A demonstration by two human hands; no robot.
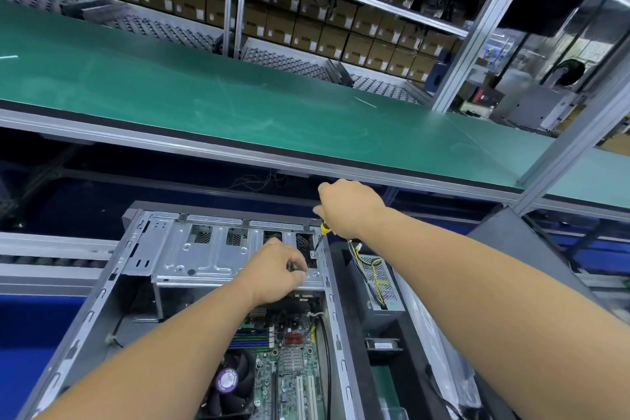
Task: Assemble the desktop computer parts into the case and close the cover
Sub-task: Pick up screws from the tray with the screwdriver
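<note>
While the right hand (344, 206) grips a screwdriver (322, 235) with its tip down on a screw at the far right corner of the metal drive cage (204, 256), the left hand (279, 271) curls its fingers on the cage's near edge — likely steadying it so the screw seats straight. What, if anything, it pinches is unclear. The case (102, 303) lies open on its side, circuit board (293, 358) already inside. A power supply (381, 283) waits just beside the case on the right — apparently not yet fitted.
</note>
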